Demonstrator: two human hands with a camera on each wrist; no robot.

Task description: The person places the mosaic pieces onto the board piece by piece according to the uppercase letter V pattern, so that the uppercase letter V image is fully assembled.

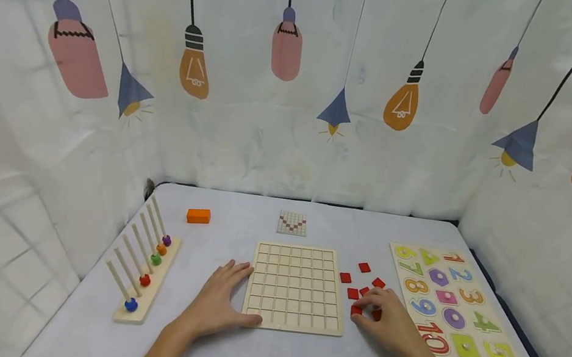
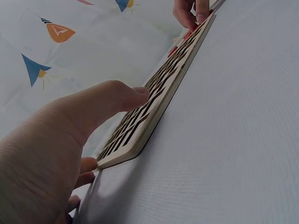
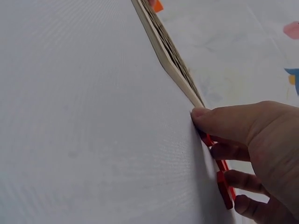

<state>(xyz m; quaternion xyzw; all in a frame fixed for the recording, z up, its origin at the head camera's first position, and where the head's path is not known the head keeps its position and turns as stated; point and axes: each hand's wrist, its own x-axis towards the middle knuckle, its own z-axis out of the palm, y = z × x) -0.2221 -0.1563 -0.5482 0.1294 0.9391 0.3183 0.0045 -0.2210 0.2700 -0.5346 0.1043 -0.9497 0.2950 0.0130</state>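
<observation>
A wooden grid board point(image 1: 297, 288) lies flat on the table. My left hand point(image 1: 223, 299) spreads along its left side, the thumb resting on the near left corner and the fingertips at the left edge; the left wrist view shows this thumb point(image 2: 117, 98) over the rim. To the right of the board, my right hand point(image 1: 392, 321) pinches a red square tile point(image 1: 356, 310) between thumb and finger, close to the tabletop. In the right wrist view, that tile point(image 3: 206, 138) is partly hidden by the fingers. Several loose red tiles point(image 1: 353, 293) lie around the fingertips.
A pattern card point(image 1: 292, 223) lies behind the board. At the left are an orange block point(image 1: 198, 216) and a wooden peg stand point(image 1: 159, 283) with colored beads. A number puzzle board point(image 1: 507, 335) lies at the right. Printed cloth walls point(image 1: 288, 160) surround the table.
</observation>
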